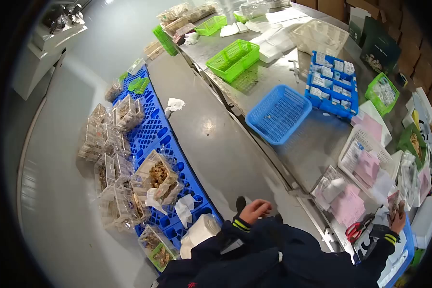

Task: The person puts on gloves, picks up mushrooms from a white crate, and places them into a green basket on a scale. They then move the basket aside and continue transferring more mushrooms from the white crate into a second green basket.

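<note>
My left hand (256,211) hangs over the floor in front of my body, its fingers curled in a loose fist with nothing visible in them. Out at the table's right side, my right hand (397,220) pinches something small, brownish and pinkish, whose kind I cannot make out. Just left of that hand lie red-handled scissors (355,232). Pink paper slips (348,205) lie nearby, beside a clear plastic bag (332,185). Behind them, a white basket (365,158) holds more papers.
The steel table (293,161) carries a blue basket (279,115), a blue divided tray (332,84) of small white packs and green baskets (233,60). On my left, blue pallets (146,120) bear clear containers (156,175) of brownish contents. A white roll (200,234) stands near my left side.
</note>
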A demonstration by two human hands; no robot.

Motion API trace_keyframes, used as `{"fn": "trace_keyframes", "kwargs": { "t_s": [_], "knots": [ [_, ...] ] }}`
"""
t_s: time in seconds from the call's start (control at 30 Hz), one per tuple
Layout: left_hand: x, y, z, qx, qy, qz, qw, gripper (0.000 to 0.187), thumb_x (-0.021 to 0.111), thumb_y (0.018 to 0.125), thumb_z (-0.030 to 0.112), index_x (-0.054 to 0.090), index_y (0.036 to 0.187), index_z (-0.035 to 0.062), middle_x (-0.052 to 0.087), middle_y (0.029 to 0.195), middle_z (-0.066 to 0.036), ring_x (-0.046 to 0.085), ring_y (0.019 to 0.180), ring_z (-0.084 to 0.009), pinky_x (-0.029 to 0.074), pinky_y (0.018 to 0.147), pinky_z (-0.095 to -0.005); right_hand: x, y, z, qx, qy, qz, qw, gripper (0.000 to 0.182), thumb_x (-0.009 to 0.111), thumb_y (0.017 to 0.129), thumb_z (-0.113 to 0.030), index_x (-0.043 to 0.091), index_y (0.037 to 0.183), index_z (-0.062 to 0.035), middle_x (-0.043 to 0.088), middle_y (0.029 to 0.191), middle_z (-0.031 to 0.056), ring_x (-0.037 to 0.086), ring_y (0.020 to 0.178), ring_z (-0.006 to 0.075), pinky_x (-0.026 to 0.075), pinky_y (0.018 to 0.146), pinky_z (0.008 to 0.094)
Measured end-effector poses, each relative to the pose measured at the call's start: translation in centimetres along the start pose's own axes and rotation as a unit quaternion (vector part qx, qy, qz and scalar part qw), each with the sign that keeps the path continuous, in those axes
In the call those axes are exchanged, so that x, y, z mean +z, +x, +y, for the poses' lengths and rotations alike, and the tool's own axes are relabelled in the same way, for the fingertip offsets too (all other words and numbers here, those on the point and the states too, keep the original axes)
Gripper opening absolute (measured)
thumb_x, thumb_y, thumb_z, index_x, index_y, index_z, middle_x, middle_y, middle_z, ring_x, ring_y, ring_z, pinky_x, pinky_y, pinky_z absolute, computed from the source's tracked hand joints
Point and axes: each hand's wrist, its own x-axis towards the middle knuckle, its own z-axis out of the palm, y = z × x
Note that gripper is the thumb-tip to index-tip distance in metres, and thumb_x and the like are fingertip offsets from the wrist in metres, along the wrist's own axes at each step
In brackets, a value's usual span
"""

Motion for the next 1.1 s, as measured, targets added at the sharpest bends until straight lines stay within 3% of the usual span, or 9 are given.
{"fn": "trace_keyframes", "kwargs": {
  "t_s": [0.13, 0.2, 0.27, 0.37, 0.5, 0.73, 0.9, 0.97, 1.1],
  "knots": [
    [-0.6, 3.2, 8.9, 0.045, 0.055, -0.099, 0.993, 0.055, 0.061, 0.091, 0.020, 0.034, 0.137, 0.0081, 0.052, 0.126, -0.012, 0.053, 0.112, -0.0196, 0.044, 0.093, -0.0357, 19.1, -10.6, -27.7, -0.118, 0.532, -0.227, 0.807, 0.045, 0.054, 0.086, -0.002, 0.046, 0.130, -0.0019, 0.059, 0.113, 0.0098, 0.060, 0.084, 0.0136, 0.050, 0.068, 0.0250],
    [-2.3, 3.7, 13.7, 0.095, 0.049, -0.072, 0.992, 0.077, 0.068, 0.085, 0.019, 0.020, 0.144, 0.0093, 0.049, 0.128, -0.014, 0.051, 0.115, -0.0214, 0.042, 0.097, -0.0372, 26.8, -17.6, -43.9, -0.233, 0.345, -0.291, 0.861, 0.044, 0.054, 0.081, 0.005, 0.049, 0.125, -0.0002, 0.059, 0.115, 0.0086, 0.058, 0.091, 0.0129, 0.049, 0.078, 0.0269],
    [-8.0, 5.6, 15.4, 0.180, 0.028, -0.045, 0.982, 0.079, 0.071, 0.083, 0.022, 0.022, 0.143, 0.0090, 0.047, 0.129, -0.014, 0.054, 0.111, -0.0227, 0.045, 0.092, -0.0368, 33.8, -24.6, -56.6, -0.215, 0.451, -0.475, 0.724, 0.040, 0.057, 0.079, 0.006, 0.051, 0.119, 0.0023, 0.060, 0.112, 0.0089, 0.057, 0.099, 0.0139, 0.046, 0.086, 0.0275],
    [-21.1, 8.1, 19.5, 0.380, 0.136, 0.048, 0.914, 0.070, 0.070, 0.083, 0.027, 0.031, 0.137, 0.0054, 0.054, 0.118, -0.013, 0.060, 0.097, -0.0222, 0.051, 0.081, -0.0352, 42.8, -30.7, -68.9, -0.357, 0.319, -0.530, 0.700, 0.042, 0.059, 0.088, -0.010, 0.047, 0.127, 0.0014, 0.059, 0.114, 0.0082, 0.056, 0.100, 0.0134, 0.046, 0.086, 0.0284],
    [-32.0, 3.4, 28.0, 0.324, -0.123, 0.101, 0.933, 0.042, 0.055, 0.093, 0.029, 0.046, 0.125, 0.0032, 0.061, 0.104, -0.011, 0.062, 0.086, -0.0197, 0.052, 0.069, -0.0327, 48.0, -35.3, -82.8, -0.248, 0.366, -0.726, 0.527, 0.036, 0.052, 0.095, -0.014, 0.048, 0.128, 0.0006, 0.061, 0.108, 0.0087, 0.057, 0.094, 0.0120, 0.047, 0.082, 0.0272],
    [-47.5, 6.7, 32.8, 0.309, -0.164, 0.134, 0.927, 0.046, 0.061, 0.086, 0.018, 0.048, 0.125, -0.0025, 0.059, 0.114, -0.011, 0.058, 0.104, -0.0201, 0.047, 0.089, -0.0321, 65.0, -33.3, -98.0, -0.172, 0.295, -0.690, 0.638, 0.044, 0.051, 0.095, -0.029, 0.044, 0.132, -0.0066, 0.061, 0.107, 0.0067, 0.059, 0.094, 0.0139, 0.049, 0.076, 0.0272],
    [-56.9, 13.1, 38.6, 0.181, -0.115, 0.153, 0.965, 0.043, 0.062, 0.085, 0.010, 0.049, 0.124, -0.0005, 0.057, 0.114, -0.009, 0.056, 0.105, -0.0183, 0.048, 0.087, -0.0313, 76.9, -35.1, -106.2, -0.166, 0.256, -0.863, 0.403, 0.064, 0.052, 0.093, -0.042, 0.033, 0.142, -0.0048, 0.045, 0.135, 0.0100, 0.041, 0.125, 0.0224, 0.033, 0.105, 0.0369],
    [-60.3, 15.2, 43.0, 0.248, -0.055, 0.228, 0.940, 0.044, 0.063, 0.085, 0.010, 0.048, 0.125, -0.0001, 0.057, 0.111, -0.008, 0.058, 0.101, -0.0173, 0.049, 0.084, -0.0312, 79.3, -35.9, -111.3, -0.109, 0.284, -0.825, 0.477, 0.038, 0.059, 0.091, -0.016, 0.051, 0.124, 0.0001, 0.058, 0.118, 0.0100, 0.053, 0.110, 0.0162, 0.042, 0.096, 0.0298],
    [-68.9, 18.2, 50.3, 0.259, -0.178, 0.249, 0.916, 0.050, 0.063, 0.087, 0.017, 0.041, 0.130, 0.0005, 0.056, 0.112, -0.010, 0.058, 0.100, -0.0196, 0.047, 0.090, -0.0335, 85.7, -32.5, -123.5, -0.082, 0.307, -0.753, 0.577, 0.035, 0.062, 0.088, -0.015, 0.053, 0.118, 0.0003, 0.061, 0.106, 0.0078, 0.057, 0.095, 0.0128, 0.048, 0.083, 0.0279]
  ]
}}
